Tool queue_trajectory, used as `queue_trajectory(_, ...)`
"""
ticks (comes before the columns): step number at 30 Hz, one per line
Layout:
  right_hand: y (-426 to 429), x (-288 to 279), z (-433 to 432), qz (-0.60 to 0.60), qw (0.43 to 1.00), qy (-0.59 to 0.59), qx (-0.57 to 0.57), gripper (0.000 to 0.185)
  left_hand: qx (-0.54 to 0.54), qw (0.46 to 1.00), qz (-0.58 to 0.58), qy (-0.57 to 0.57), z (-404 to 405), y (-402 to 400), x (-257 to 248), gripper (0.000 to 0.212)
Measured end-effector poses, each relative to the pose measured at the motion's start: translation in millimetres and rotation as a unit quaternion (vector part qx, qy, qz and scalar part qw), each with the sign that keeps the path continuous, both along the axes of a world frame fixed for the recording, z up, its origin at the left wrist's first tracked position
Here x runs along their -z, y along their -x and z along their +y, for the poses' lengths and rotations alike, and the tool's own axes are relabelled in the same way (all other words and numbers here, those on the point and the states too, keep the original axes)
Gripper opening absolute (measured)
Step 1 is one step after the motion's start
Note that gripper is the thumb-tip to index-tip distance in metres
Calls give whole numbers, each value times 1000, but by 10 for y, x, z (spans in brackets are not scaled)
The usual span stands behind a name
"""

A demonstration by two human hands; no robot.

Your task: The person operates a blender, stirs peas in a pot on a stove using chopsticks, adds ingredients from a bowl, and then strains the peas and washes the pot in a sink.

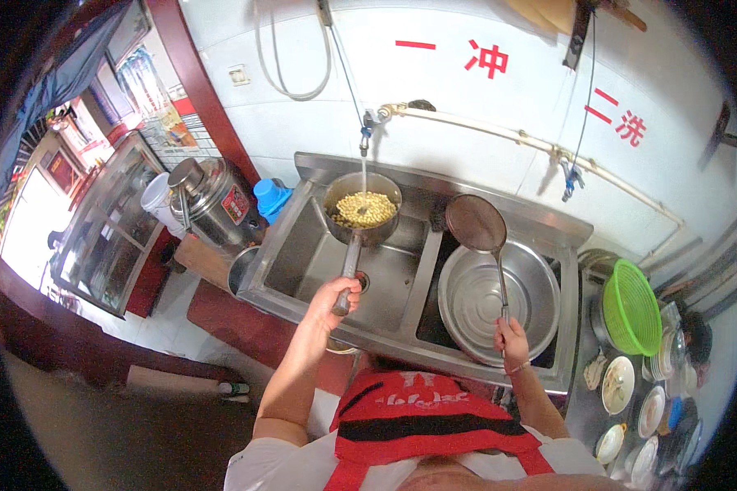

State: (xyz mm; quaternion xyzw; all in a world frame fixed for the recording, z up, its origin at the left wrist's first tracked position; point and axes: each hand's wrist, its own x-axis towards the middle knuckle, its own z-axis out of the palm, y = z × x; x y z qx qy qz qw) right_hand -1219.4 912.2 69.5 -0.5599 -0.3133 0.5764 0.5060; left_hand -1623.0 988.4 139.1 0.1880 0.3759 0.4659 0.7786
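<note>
My left hand (338,299) grips the handle of a metal saucepan (378,235) over the left sink basin (384,285). Pale yellow soybeans or similar beans (374,212) fill much of the pan, and water from the left tap (365,138) runs onto them. My right hand (511,340) is closed around the long handle of a round, flat-headed strainer or skimmer (476,222). The head of that tool is raised near the sink's back edge, above the rim of a large metal basin (451,301) standing in the right sink compartment. The basin's inner bottom is visible.
A second tap (570,181) hangs from the wall pipe. Right of the sink stand a green plastic basket (629,310) and several bowls and plates (618,383). At left are a large steel container (218,202), a blue plastic container (271,195) and a white bucket (158,197).
</note>
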Motion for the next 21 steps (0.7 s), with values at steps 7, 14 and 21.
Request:
queue_trajectory(7, 55, -209, -174, 119, 990, 72, -32, 20, -39, 999, 27, 6, -3, -81, 37, 18)
queue_trajectory(14, -14, -27, -258, 281, 939, 186, -67, 25, -66, 994, 89, -12, 100, -42, 151, 22)
queue_trajectory(21, -4, -57, -248, 302, 930, 190, -93, 28, -92, 988, 120, -6, 156, -71, 134, 24)
